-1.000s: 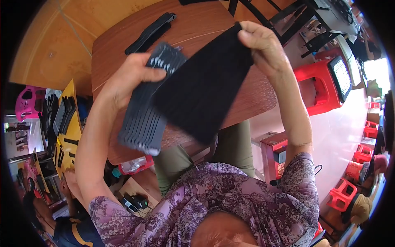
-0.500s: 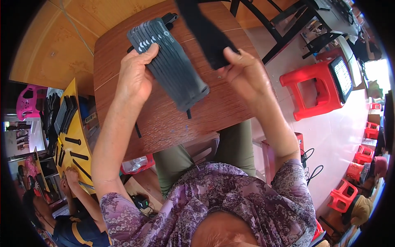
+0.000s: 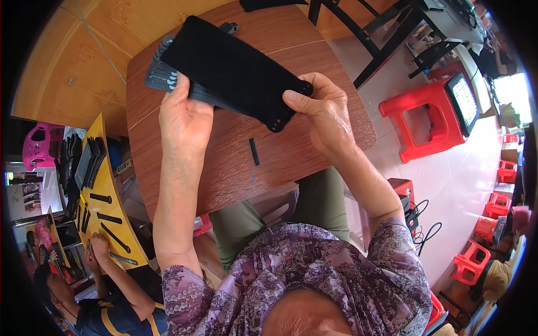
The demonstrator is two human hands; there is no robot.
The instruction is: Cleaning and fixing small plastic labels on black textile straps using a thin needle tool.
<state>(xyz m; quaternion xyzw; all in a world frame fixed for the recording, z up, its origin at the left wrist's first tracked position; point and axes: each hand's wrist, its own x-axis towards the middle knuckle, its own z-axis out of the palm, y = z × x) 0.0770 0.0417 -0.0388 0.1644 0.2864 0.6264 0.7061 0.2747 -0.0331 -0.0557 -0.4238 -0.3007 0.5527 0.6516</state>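
My left hand [image 3: 186, 120] grips the near side of a stack of grey straps [image 3: 158, 68] with white marks, its thumb on top and its fingers mostly hidden beneath. Over most of that stack lies a wide, flat black fabric piece [image 3: 235, 70] with small holes along its narrow edge. My right hand [image 3: 327, 112] pinches the holed end of this piece between thumb and fingers. Below both hands, a short thin black strip [image 3: 254, 152] lies on the brown wooden table [image 3: 224, 173]. Another dark item [image 3: 228, 27] shows partly behind the black piece.
At the table's far edge lies another black piece [image 3: 272, 4]. A red stool [image 3: 417, 115] stands to the right. On the left, a co-worker's hands [image 3: 98, 249] rest at a yellow table [image 3: 124, 224] with several black straps. A wooden panel [image 3: 61, 67] borders the far left.
My right hand has brought a black piece over the grey stack, now covering much of it. The stack in my left hand has shifted left. Another black piece has appeared at the far edge.
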